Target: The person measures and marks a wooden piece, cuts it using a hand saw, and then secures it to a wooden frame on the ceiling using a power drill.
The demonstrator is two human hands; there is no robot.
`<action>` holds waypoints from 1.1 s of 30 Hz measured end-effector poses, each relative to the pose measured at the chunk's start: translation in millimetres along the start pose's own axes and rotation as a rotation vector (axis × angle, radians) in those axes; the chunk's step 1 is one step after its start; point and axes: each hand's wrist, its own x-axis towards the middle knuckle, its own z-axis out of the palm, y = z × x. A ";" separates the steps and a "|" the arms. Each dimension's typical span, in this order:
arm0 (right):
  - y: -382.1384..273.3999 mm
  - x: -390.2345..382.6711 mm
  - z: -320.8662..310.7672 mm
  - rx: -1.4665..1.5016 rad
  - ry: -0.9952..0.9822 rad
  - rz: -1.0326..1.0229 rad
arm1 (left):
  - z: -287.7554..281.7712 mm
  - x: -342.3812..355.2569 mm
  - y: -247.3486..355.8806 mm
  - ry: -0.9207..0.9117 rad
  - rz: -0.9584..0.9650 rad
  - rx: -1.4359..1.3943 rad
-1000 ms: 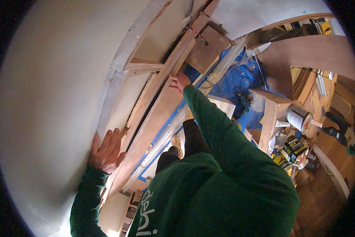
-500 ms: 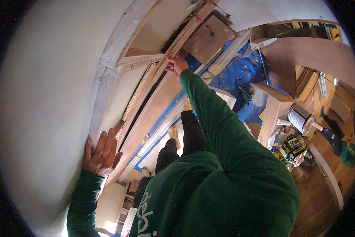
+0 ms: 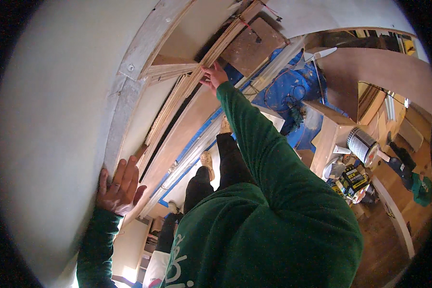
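Note:
My left hand [image 3: 120,188] lies with its fingers stretched out against the painted edge of a pale panel [image 3: 57,144], where a grey-white wooden batten [image 3: 122,113] runs up it. Farther off, my right hand [image 3: 214,77] reaches out on a straight arm. Its fingers are slightly bent and apart, with the tips touching the edge of a long layered wooden strip [image 3: 184,96]. Beside that contact, a short wooden brace [image 3: 170,70] joins the batten to the strip. Part of the right thumb is hard to make out.
Blue sheeting [image 3: 292,101] with cables covers the floor ahead. Long clear-wrapped lengths [image 3: 192,165] lie by my feet. On the right are a paint can [image 3: 362,145], a black-and-yellow box [image 3: 354,178] and a wooden cabinet [image 3: 331,129]. Another person's dark-trousered leg [image 3: 167,235] shows at lower left.
Both hands keep their places on the wood and panel. The view has shifted slightly, and more of the other person's leg and a white item show at lower left.

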 end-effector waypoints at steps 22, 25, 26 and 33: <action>-9.8 -14.6 23.1 0.113 0.148 0.116 | 1.1 -4.0 1.1 -0.006 -0.005 -0.016; -10.9 -15.7 23.7 0.114 0.162 0.130 | 0.9 -3.4 0.5 -0.006 0.003 -0.002; -11.4 -15.9 22.9 0.109 0.163 0.133 | 0.8 -2.7 0.2 -0.009 0.007 0.003; -7.5 -16.4 18.4 0.098 0.124 0.096 | 1.2 -2.6 -0.5 0.002 0.005 0.007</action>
